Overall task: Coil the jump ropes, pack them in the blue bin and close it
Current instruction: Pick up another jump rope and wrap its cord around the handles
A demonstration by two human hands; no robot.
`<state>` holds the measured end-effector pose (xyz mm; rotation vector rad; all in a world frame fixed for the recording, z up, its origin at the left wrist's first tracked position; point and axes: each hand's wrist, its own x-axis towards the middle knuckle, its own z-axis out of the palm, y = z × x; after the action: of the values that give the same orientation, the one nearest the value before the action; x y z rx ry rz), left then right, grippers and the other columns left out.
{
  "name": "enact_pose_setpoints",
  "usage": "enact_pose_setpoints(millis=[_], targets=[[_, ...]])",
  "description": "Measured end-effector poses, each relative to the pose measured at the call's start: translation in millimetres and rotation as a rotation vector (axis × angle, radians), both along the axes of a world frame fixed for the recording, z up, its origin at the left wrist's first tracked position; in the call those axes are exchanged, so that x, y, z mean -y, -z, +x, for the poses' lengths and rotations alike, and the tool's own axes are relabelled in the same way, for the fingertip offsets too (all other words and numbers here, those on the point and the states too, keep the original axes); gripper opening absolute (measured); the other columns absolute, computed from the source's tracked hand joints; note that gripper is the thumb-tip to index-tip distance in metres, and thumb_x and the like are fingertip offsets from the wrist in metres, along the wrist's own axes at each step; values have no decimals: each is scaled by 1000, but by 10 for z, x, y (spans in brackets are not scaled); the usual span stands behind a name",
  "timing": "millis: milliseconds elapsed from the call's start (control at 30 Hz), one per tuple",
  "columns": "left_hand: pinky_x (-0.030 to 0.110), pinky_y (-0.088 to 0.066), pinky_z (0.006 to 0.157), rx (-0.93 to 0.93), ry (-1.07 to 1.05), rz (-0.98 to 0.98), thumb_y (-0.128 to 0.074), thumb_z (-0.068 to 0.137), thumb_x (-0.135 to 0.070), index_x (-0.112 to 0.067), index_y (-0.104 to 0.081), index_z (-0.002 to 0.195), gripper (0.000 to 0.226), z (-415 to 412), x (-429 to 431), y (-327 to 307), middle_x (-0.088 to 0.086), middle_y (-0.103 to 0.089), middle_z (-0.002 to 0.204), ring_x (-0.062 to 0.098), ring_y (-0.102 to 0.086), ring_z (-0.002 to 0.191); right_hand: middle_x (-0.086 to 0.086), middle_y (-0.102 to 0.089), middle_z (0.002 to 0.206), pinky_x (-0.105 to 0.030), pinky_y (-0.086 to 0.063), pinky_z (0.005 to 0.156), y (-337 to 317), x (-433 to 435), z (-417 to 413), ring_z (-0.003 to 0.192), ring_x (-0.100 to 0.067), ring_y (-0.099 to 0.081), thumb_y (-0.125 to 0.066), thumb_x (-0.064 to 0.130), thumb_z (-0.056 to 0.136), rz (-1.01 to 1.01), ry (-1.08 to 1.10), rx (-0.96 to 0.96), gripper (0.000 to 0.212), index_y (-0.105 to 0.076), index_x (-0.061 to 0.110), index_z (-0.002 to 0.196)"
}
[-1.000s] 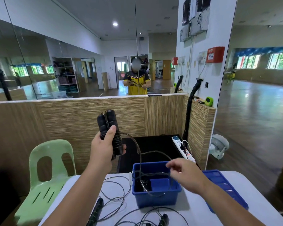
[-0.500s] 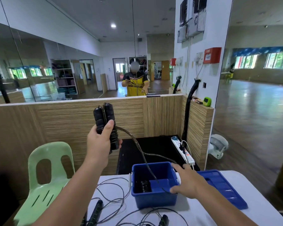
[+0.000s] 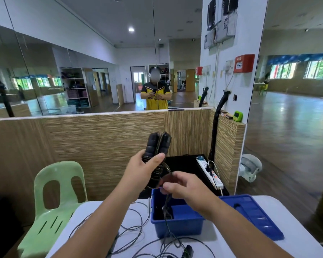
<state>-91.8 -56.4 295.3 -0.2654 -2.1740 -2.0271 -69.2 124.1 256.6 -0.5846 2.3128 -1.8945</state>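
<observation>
The left hand (image 3: pixel 140 172) is raised at chest height and grips a pair of black jump-rope handles (image 3: pixel 158 144), held side by side and upright, with the thumb laid across their front. Turns of thin cord (image 3: pixel 159 171) are wound around the lower part of the handles, just beside the thumb. The right hand (image 3: pixel 185 187) sits just below and to the right of the left hand; its thumb and fingertips pinch the same cord, which then drops straight down from the pinch. Directly beneath the right hand stands the blue bin (image 3: pixel 181 226), open on the white table (image 3: pixel 296 229). The hanging cord passes in front of its near wall; dark contents lie inside, too shadowed to identify. The right forearm crosses the bin's right rim and hides part of it. The blue lid (image 3: pixel 254 215) lies flat on the table just to the right of that forearm. Loose cords (image 3: pixel 131 229) sprawl on the table under the left forearm, and one more black handle (image 3: pixel 187 251) lies near the table edge between both arms. A green plastic chair (image 3: pixel 58 192) stands left of the left arm. Beyond the hands, a white power strip (image 3: pixel 209 172) rests on a black surface in front of a wooden partition (image 3: pixel 101 138).
</observation>
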Motion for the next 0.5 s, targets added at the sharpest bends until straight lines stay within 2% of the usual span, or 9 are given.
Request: enact_pose_setpoints(millis=[67,100,167,233,333,433,500], targets=[[46,-58,59,28,46,-3,-74,92,-34,-14,-69,104,24,21,0,12,17,-72,79,37,-69,64,-8,-64,67,-42,-59,76,-25,40,22,63,-27,-66,-59,18,101,-114,22,79,15,-67,7,94],[46,-57,58,48,67,-8,-74,93,-33,-12,-67,106,25,34,17,15,15,-70,75,37,-67,61,-4,-50,57,-43,-57,66,-27,25,11,51,-23,-54,-55,17,102,-172,47,120,19,-64,8,88],[40,-55,54,90,96,-47,-73,94,-33,-11,-64,109,28,55,62,41,10,-68,71,37,-66,58,2,-30,54,-30,-41,48,-46,-23,4,45,-14,-28,-51,19,104,-237,80,164,26,-58,12,80],[37,-54,51,138,127,-77,-73,93,-35,-12,-64,109,30,73,98,76,12,-68,75,37,-67,57,5,-26,54,-26,-20,44,-55,-80,8,47,-12,-18,-47,20,106,-260,77,177,30,-54,15,77],[41,-56,52,182,166,-88,-74,91,-39,-13,-64,109,34,91,106,94,16,-71,81,39,-68,60,7,-29,56,-31,-11,49,3,-140,26,48,-11,-18,-43,23,107,-198,33,199,33,-51,17,76],[43,-55,52,217,198,-94,-75,82,-55,-11,-53,113,58,103,95,89,15,-71,79,37,-66,59,1,-37,60,-30,-22,46,149,-171,57,47,-13,-26,-44,27,108,-50,-79,189,31,-51,17,80],[45,-53,58,255,232,-111,-66,82,-72,-15,-51,111,65,100,78,94,16,-69,84,36,-66,61,-2,-41,60,-29,-31,46,231,-201,77,45,-16,-33,-45,32,107,-8,-145,211,30,-50,13,84]])
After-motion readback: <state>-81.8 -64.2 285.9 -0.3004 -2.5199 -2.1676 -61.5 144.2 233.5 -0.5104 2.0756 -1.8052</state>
